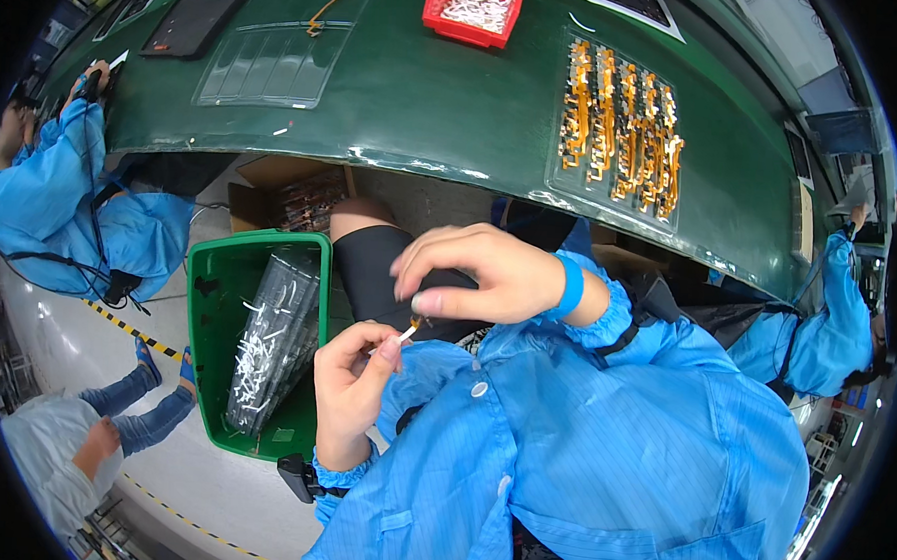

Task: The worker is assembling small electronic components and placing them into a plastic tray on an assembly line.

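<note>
My left hand (352, 386) and my right hand (479, 274) meet over my lap, below the table edge. Between their fingertips is a small part with a white strip and an orange end (408, 330). The left thumb and forefinger pinch the white strip; the right fingertips pinch the orange end. I wear a blue coat and a blue wristband (570, 285) on the right wrist. The part is too small to tell more of its shape.
A green bin (205, 309) with clear trays and white strips stands on the floor at my left. On the green table (446, 100) lie a clear tray of orange flex parts (620, 127), a red tray of white strips (474, 7) and an empty clear tray (268, 62). People in blue coats sit on both sides.
</note>
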Motion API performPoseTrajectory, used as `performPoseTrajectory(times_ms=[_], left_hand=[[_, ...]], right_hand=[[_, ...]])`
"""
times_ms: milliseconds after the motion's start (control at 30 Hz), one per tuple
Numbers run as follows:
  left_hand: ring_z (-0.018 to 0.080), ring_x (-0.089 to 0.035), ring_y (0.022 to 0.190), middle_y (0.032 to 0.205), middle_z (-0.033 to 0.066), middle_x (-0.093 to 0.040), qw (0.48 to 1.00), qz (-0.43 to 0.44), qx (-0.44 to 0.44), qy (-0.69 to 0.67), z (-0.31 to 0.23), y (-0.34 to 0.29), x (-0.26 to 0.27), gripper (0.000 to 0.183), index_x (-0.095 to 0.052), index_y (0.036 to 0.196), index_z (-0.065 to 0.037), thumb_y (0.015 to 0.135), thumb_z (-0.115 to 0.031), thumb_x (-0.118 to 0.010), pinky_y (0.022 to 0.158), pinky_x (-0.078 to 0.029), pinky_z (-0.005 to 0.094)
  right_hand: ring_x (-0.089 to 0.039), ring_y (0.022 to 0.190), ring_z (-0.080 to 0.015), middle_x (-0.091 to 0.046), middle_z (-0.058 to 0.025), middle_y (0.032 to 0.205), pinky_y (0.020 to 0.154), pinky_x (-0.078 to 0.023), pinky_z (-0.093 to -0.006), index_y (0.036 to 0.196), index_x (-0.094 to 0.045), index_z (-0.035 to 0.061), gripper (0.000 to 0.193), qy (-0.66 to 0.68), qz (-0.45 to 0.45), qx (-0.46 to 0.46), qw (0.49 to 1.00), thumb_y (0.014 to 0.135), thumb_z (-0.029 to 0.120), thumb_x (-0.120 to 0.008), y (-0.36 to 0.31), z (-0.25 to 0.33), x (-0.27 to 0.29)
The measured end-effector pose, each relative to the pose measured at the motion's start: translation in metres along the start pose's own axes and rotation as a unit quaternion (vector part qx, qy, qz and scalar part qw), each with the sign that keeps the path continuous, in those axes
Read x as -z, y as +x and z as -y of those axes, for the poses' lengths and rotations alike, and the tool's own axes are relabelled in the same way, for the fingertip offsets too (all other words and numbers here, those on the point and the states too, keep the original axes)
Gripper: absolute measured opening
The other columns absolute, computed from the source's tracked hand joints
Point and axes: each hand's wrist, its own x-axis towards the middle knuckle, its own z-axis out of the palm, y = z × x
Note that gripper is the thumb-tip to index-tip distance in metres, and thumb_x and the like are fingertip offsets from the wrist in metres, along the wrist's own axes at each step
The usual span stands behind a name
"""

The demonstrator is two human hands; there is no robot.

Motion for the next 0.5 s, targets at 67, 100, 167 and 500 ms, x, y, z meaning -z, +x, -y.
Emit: performPoseTrajectory(times_ms=[67, 100, 167, 500], left_hand=[[0.0094, -0.054, 0.068, 0.076, 0.0055, -0.059, 0.999, 0.022, -0.013, 0.031, -0.002, 0.002, 0.001, 0.015, -0.062, 0.091, 0.005, 0.094, -0.01, -0.061, 0.061, -0.042, 0.023], [0.0094, -0.054, 0.068, 0.076, 0.0055, -0.059, 0.999, 0.025, -0.013, 0.032, -0.004, 0.002, 0.001, 0.015, -0.062, 0.091, 0.005, 0.094, -0.01, -0.061, 0.061, -0.042, 0.023], [0.0075, -0.051, 0.067, 0.077, 0.0035, -0.058, 0.997, 0.033, -0.01, 0.064, -0.007, 0.003, 0.001, 0.013, -0.061, 0.091, 0.005, 0.093, -0.007, -0.061, 0.06, -0.039, 0.0219], [0.0341, -0.069, 0.098, 0.101, 0.0204, -0.07, 0.78, -0.183, -0.37, 0.471, 0.015, 0.001, -0.032, 0.021, -0.066, 0.103, 0.007, 0.084, 0.0, -0.064, 0.094, -0.05, 0.0491]], right_hand=[[-0.067, 0.094, -0.0245, -0.07, -0.0132, 0.097, 0.084, -0.051, -0.0349, 0.097, -0.067, -0.0005, 0.018, 0.112, 0.126, -0.06, 0.984, 0.093, 0.017, -0.064, 0.002, -0.004, 0.002], [-0.067, 0.091, -0.022, -0.071, -0.0122, 0.095, 0.082, -0.051, -0.0335, 0.096, -0.067, -0.0009, 0.019, 0.159, 0.153, -0.078, 0.972, 0.093, 0.018, -0.063, 0.004, -0.006, 0.001], [-0.068, 0.088, -0.0195, -0.071, -0.0112, 0.092, 0.08, -0.052, -0.032, 0.096, -0.067, -0.0012, 0.02, 0.206, 0.176, -0.096, 0.958, 0.094, 0.018, -0.062, 0.003, -0.01, 0.0], [-0.065, 0.083, -0.0306, -0.068, -0.0131, 0.088, 0.079, -0.051, -0.0378, 0.094, -0.064, -0.0002, 0.015, 0.009, 0.031, 0.006, 0.999, 0.093, 0.014, -0.059, -0.005, -0.003, -0.02]])
